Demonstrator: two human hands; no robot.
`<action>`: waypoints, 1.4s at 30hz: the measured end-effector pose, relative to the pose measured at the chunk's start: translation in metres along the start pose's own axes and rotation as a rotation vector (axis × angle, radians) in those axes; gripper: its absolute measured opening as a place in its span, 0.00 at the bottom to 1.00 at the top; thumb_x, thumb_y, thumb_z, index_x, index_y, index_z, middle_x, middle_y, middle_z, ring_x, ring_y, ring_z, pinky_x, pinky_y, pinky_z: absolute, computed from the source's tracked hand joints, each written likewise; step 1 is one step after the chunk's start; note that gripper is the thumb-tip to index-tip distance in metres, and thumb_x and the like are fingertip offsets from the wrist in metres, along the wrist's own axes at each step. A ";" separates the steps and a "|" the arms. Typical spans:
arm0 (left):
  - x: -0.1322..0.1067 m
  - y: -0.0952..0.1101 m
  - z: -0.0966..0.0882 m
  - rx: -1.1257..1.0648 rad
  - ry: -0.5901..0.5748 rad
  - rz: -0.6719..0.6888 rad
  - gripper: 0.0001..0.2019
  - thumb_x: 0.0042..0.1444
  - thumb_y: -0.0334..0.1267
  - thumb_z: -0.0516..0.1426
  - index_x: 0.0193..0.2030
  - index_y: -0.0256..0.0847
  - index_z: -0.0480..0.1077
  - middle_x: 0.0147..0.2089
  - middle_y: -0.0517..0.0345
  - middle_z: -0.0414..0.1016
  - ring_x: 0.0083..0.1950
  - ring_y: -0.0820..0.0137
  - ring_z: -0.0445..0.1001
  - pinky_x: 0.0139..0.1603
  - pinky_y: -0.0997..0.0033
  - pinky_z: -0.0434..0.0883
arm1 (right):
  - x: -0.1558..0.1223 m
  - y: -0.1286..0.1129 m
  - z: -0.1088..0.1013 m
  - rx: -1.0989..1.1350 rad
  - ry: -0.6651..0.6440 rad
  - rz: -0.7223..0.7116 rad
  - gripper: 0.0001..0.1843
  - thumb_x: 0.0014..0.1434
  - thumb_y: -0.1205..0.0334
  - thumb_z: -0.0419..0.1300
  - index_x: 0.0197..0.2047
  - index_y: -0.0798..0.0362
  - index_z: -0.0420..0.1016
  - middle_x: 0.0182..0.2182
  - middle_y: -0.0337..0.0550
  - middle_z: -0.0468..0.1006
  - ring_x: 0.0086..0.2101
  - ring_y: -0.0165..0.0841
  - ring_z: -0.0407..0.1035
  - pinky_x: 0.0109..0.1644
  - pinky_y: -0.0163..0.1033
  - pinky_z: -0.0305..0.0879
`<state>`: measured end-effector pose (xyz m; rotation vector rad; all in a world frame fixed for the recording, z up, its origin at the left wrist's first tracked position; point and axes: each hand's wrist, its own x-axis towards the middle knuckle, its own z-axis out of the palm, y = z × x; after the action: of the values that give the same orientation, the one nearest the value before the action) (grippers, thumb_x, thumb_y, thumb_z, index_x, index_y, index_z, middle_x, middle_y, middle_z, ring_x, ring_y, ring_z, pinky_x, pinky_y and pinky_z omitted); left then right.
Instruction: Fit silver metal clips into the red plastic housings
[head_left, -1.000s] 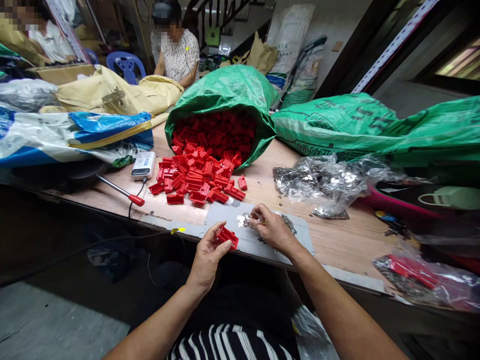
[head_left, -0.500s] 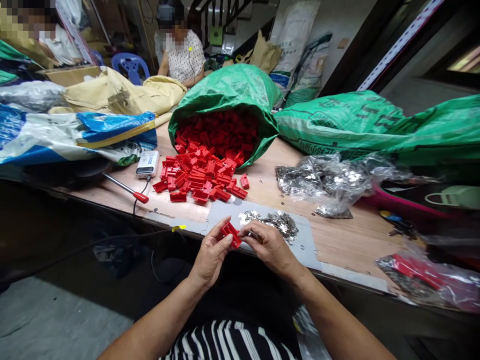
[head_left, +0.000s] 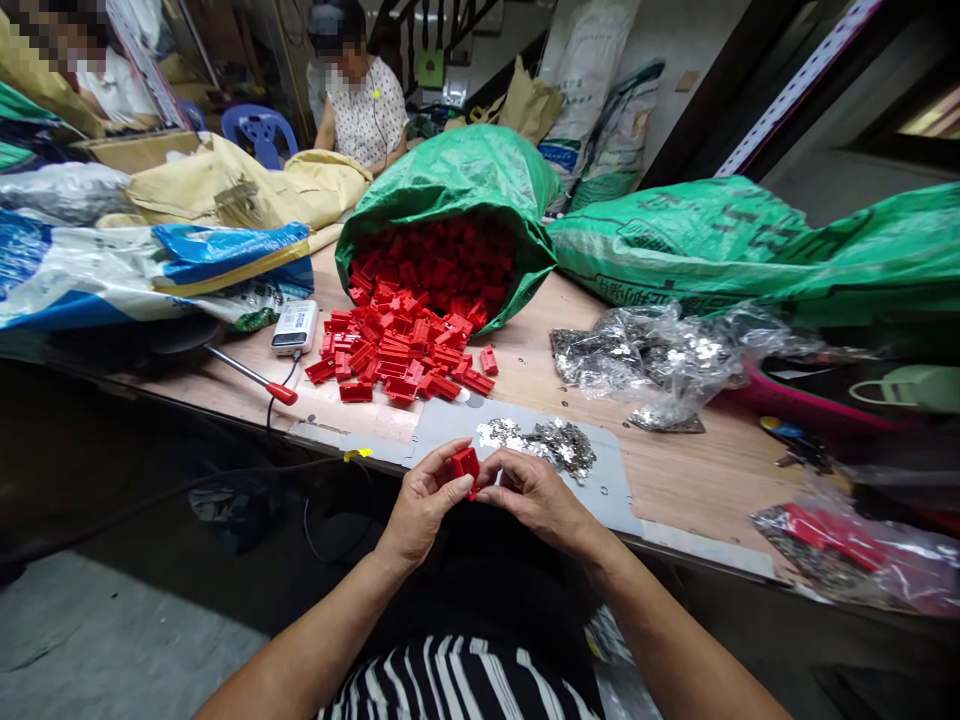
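While at table edge (head_left: 360,438), hands (head_left: 424,505) (head_left: 536,500) together

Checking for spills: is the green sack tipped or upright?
Tipped over: the green woven sack lies on its side, red plastic parts spilling from its mouth.

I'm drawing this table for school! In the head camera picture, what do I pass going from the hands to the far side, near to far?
Red plastic piece, silver metal bits, heap of red plastic pieces, green woven sack, seated person in a dotted top.
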<state>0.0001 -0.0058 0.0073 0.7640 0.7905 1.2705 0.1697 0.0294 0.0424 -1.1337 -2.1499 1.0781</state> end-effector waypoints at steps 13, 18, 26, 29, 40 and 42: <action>0.016 0.006 -0.023 0.612 0.013 0.286 0.19 0.49 0.31 0.62 0.50 0.45 0.72 0.46 0.54 0.74 0.47 0.64 0.73 0.52 0.65 0.69 | -0.006 0.006 0.002 -0.181 0.018 0.044 0.12 0.68 0.60 0.45 0.48 0.48 0.67 0.42 0.44 0.69 0.44 0.34 0.66 0.52 0.42 0.63; 0.024 0.008 -0.027 0.818 -0.016 0.327 0.19 0.48 0.30 0.61 0.48 0.46 0.72 0.43 0.57 0.76 0.42 0.67 0.74 0.47 0.67 0.70 | -0.004 0.013 0.011 -0.326 0.058 0.022 0.18 0.66 0.62 0.50 0.58 0.48 0.65 0.40 0.47 0.69 0.41 0.36 0.67 0.48 0.43 0.67; 0.028 0.009 -0.028 0.882 -0.066 0.324 0.19 0.48 0.30 0.61 0.48 0.47 0.73 0.45 0.58 0.77 0.45 0.65 0.75 0.48 0.67 0.69 | 0.002 0.019 0.009 -0.374 0.131 -0.013 0.19 0.63 0.62 0.55 0.57 0.48 0.68 0.43 0.47 0.79 0.42 0.38 0.74 0.47 0.42 0.69; 0.030 0.009 -0.030 0.878 -0.076 0.320 0.19 0.48 0.31 0.61 0.48 0.48 0.73 0.46 0.58 0.78 0.46 0.65 0.75 0.50 0.66 0.69 | 0.000 0.018 0.009 -0.448 0.134 0.032 0.13 0.63 0.60 0.55 0.51 0.47 0.72 0.40 0.44 0.81 0.39 0.37 0.76 0.45 0.40 0.69; 0.033 0.012 -0.032 0.858 -0.143 0.296 0.20 0.48 0.30 0.61 0.49 0.47 0.74 0.44 0.57 0.78 0.45 0.65 0.74 0.51 0.64 0.69 | 0.003 0.016 0.015 -0.446 0.085 -0.032 0.10 0.62 0.65 0.55 0.45 0.48 0.75 0.40 0.43 0.76 0.40 0.33 0.72 0.46 0.37 0.67; 0.033 0.012 -0.033 0.869 -0.155 0.310 0.20 0.48 0.29 0.60 0.50 0.47 0.73 0.44 0.57 0.78 0.45 0.65 0.74 0.50 0.65 0.69 | 0.004 0.018 0.016 -0.428 0.080 -0.033 0.10 0.62 0.66 0.55 0.44 0.49 0.75 0.40 0.44 0.76 0.40 0.33 0.72 0.46 0.37 0.67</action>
<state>-0.0297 0.0307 -0.0025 1.7139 1.1360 1.0908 0.1647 0.0327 0.0185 -1.2907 -2.3907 0.5566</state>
